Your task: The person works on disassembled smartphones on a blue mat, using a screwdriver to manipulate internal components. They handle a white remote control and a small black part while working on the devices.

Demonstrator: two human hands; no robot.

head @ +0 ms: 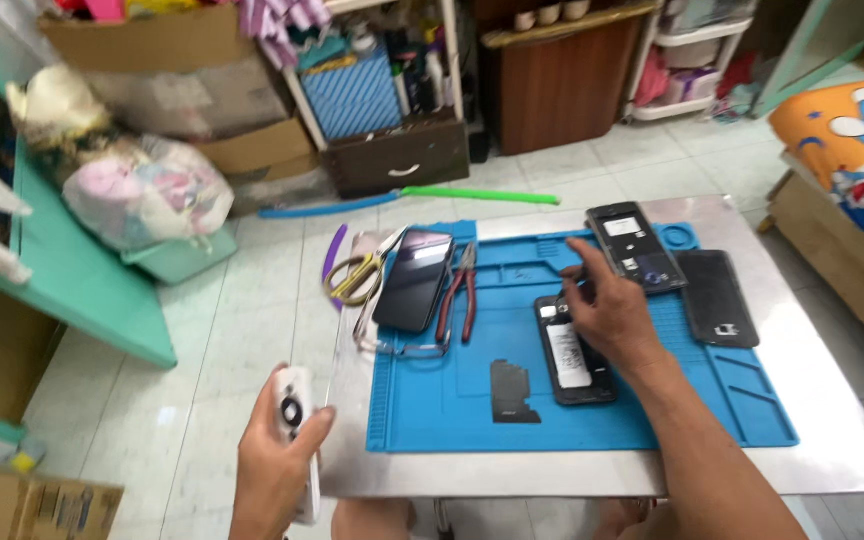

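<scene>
My left hand (274, 458) grips a small white device with a round black dial (293, 412), held off the table's near left corner. My right hand (607, 305) reaches over a blue work mat (432, 400), its fingers pinched on a thin dark tool near an opened phone body (574, 358) lying face down. A second opened phone frame (635, 246) lies just beyond the fingers. A black back cover (717, 298) rests to the right. A dark flat phone part (513, 391) lies on the mat near me.
A black phone (415, 279), red-handled pliers (458, 295) and yellow-handled scissors (356, 276) lie at the mat's left. The metal table (832, 400) stands on a tiled floor. Boxes, a bag (147, 190), shelves and a green stick (477, 195) lie beyond.
</scene>
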